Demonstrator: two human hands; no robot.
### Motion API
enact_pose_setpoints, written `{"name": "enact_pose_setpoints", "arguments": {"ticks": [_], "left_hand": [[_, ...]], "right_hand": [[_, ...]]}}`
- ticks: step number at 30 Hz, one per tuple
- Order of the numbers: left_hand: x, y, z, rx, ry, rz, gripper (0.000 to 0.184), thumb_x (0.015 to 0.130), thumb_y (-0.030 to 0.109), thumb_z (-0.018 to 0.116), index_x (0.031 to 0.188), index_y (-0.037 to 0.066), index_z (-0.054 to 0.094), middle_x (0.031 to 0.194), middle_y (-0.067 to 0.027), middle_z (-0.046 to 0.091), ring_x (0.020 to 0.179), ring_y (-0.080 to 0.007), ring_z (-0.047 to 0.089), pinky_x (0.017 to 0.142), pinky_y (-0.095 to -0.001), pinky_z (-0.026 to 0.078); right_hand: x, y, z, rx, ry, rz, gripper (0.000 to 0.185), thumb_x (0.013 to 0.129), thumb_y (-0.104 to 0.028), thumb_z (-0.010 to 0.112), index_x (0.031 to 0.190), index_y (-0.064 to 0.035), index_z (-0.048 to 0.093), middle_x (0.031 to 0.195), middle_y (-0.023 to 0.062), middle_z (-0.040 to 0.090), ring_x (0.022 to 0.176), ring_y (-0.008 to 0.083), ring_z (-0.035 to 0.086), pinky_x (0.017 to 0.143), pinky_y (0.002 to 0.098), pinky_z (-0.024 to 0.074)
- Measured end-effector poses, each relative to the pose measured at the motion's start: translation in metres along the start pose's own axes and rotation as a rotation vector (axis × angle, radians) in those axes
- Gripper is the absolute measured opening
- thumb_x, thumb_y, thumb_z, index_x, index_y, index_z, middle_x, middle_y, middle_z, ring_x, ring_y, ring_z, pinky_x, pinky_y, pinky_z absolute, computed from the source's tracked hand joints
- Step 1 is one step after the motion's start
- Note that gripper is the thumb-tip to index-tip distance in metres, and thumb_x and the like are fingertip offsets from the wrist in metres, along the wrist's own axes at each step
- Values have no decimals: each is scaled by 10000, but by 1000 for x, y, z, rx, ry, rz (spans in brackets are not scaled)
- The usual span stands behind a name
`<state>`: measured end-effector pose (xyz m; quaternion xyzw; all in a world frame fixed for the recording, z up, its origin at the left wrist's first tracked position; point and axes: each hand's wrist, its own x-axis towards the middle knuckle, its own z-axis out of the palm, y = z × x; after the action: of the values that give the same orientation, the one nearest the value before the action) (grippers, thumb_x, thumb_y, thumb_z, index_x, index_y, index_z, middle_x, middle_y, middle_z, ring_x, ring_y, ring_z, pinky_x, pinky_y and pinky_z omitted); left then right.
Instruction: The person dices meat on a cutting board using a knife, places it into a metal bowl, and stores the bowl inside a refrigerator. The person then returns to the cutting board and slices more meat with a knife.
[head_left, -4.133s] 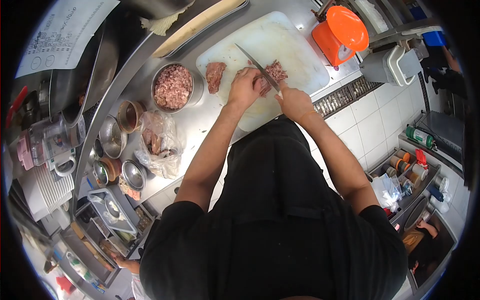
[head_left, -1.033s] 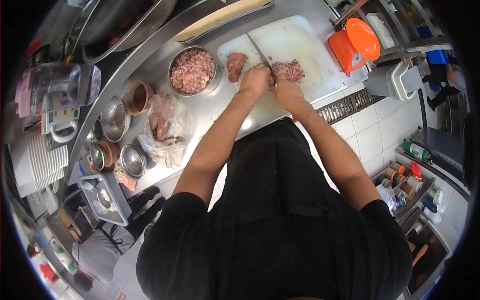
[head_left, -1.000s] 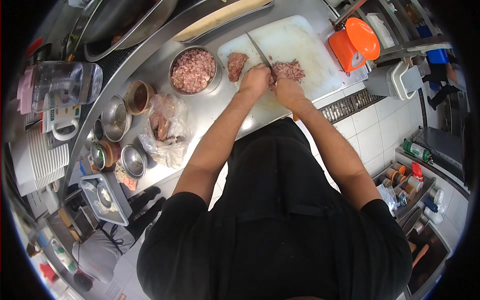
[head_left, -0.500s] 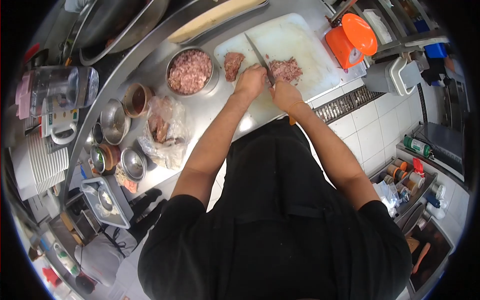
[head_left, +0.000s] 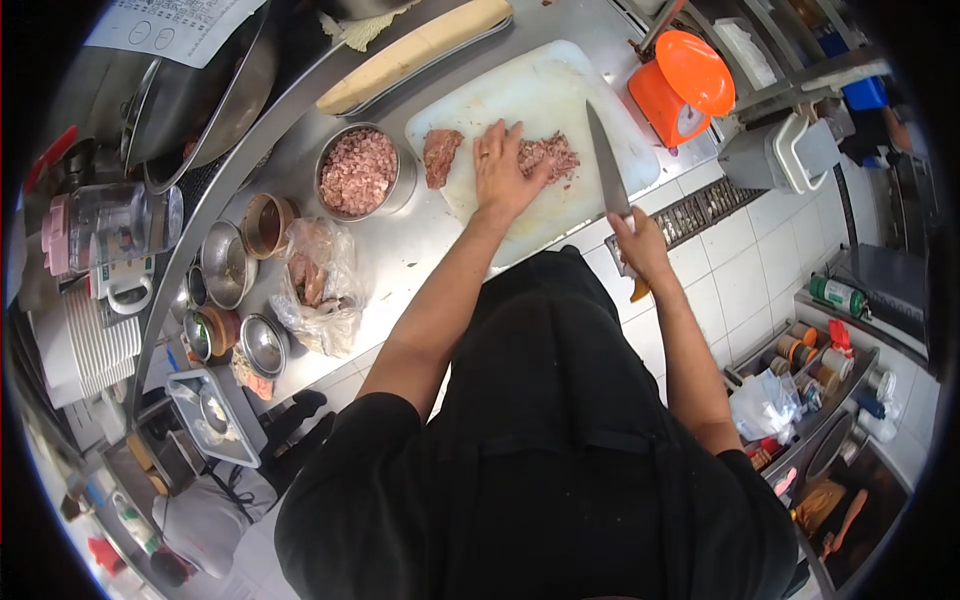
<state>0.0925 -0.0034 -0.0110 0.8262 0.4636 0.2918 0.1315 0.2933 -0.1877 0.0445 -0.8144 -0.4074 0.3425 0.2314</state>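
My left hand (head_left: 507, 175) lies spread on the white cutting board (head_left: 600, 125), with its fingers apart and its thumb at the edge of the chopped meat (head_left: 548, 156). To its left rests a larger chunk of meat (head_left: 441, 157). My right hand (head_left: 641, 243) is closed round the handle of a long knife (head_left: 607, 160), near the board's lower right edge. The blade points away from me over the right part of the board. A round metal container (head_left: 400, 185) full of diced meat (head_left: 358, 172) stands left of the board.
An orange scale (head_left: 668, 95) stands at the right end of the counter. Left of the board are a plastic bag (head_left: 325, 315) with meat, several bowls (head_left: 229, 265) and a long tray (head_left: 425, 55). A grey bin (head_left: 765, 155) is at the right. Another person (head_left: 215, 505) is at the lower left.
My right hand has moved the knife rightward, away from my left hand and the meat. The fingers of my left hand, bent before, are now spread flat on the board.
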Motion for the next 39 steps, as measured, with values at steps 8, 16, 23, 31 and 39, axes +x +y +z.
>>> {"name": "enact_pose_setpoints", "arguments": {"ticks": [8,16,23,31,39], "left_hand": [[9,42,15,-36,-122,-14,708,878,513,786,1480,188,603,1550,-176,473,1442,-370,458,1275,-552,304],[0,31,38,-166,72,-168,293,895,176,701,1172,86,734,1430,-163,601,1267,-365,600,1100,-467,495],[-4,21,35,-355,278,-242,109,830,21,697,930,48,728,1274,-139,691,1047,-325,682,868,-396,576],[-5,-6,47,-611,336,-257,183,783,-98,698,913,30,711,1251,-96,682,759,-118,672,663,-267,554],[18,-41,-95,-735,451,-260,133,824,-58,674,939,0,711,1300,-118,657,897,-156,680,745,-276,562]], "right_hand": [[5,-3,49,-14,-117,-81,462,1035,-367,646,1174,72,604,876,345,705,882,552,687,766,594,545],[-7,-28,75,1,-209,-226,374,1040,-291,637,1066,61,513,827,360,672,855,570,664,754,622,515],[-17,-34,110,123,-242,-146,369,1038,-279,644,1085,69,530,876,364,679,875,553,670,742,586,523],[-24,-58,126,210,-181,-188,381,1031,-297,669,1128,52,551,763,256,706,596,373,722,648,480,573],[-63,-172,131,57,-147,-366,384,1010,-261,659,1152,71,527,866,356,687,881,550,679,784,588,528]]}}
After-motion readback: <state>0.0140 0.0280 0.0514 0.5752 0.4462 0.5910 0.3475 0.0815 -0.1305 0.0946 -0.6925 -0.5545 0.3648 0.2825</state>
